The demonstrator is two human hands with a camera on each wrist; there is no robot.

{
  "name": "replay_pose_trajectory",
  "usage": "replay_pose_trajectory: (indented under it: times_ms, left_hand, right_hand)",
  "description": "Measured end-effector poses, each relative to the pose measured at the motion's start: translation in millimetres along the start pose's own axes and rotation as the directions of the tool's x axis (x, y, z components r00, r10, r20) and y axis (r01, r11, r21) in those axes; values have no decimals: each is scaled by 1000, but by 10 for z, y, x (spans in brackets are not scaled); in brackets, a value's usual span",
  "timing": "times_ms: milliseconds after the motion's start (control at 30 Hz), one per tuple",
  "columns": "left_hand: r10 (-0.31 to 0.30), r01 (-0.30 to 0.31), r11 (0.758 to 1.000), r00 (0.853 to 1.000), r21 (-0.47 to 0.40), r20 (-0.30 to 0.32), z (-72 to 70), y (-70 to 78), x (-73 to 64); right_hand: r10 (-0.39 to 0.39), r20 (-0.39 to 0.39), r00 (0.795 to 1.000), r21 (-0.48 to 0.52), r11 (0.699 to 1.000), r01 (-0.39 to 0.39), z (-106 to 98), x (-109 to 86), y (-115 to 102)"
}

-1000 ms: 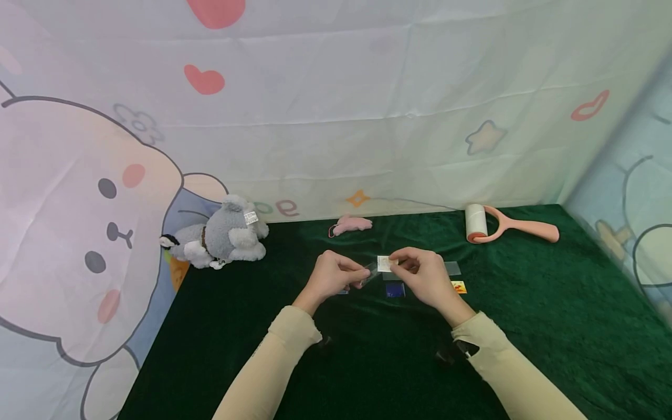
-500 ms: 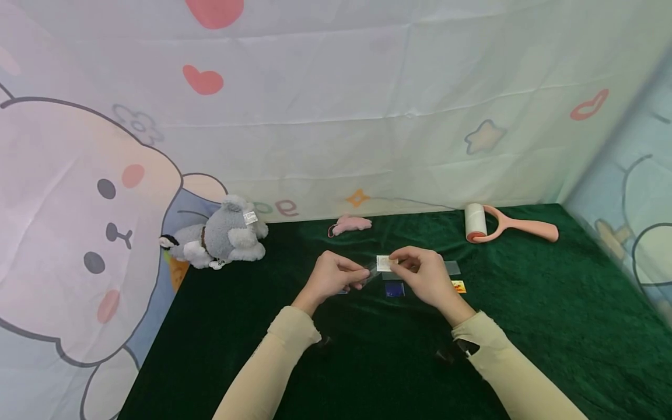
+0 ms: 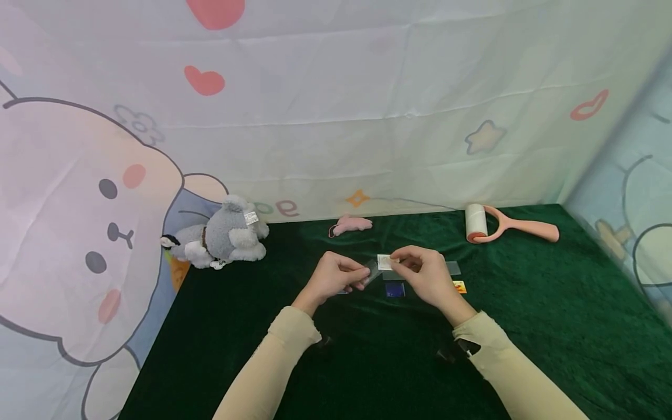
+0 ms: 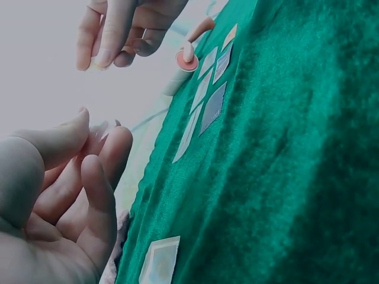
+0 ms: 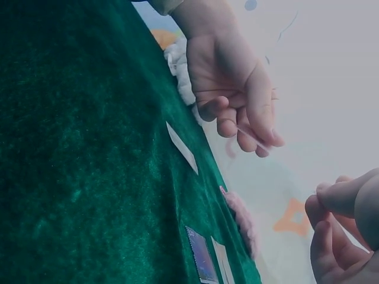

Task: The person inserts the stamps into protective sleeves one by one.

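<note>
Head view: right hand point(image 3: 422, 273) pinches white card point(image 3: 384, 262)

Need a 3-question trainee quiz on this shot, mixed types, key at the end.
1. Pick one. The right hand pinches:
a) a dark blue card
b) a small white card
c) a yellow card

2. True or false: the left hand lies flat, holding nothing.

3. Fill in: across the head view, the pink toy lies between the gray plush and the ____.

Key: 1 b; 2 false, it pinches a thin clear piece; 3 peach-handled roller.
</note>
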State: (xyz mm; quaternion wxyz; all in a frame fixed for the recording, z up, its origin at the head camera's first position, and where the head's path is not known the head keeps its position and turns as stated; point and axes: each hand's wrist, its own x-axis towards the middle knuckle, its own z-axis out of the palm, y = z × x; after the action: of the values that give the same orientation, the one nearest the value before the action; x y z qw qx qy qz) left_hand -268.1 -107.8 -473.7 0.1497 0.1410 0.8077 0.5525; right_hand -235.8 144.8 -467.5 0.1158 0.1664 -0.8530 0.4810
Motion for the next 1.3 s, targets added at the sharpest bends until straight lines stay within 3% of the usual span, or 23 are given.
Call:
replay_pose_trajectory:
  times_ms: [233, 1300]
  left_hand:
    - [5, -5, 999, 1000, -32, 25, -5, 19, 8]
    - [108, -107, 993, 994, -47, 21, 20, 7, 2]
  right_hand:
    - [-9, -10, 1000, 19, 1000, 9, -4, 11, -3]
    - [47, 32, 998, 49, 998, -49, -33, 2, -37]
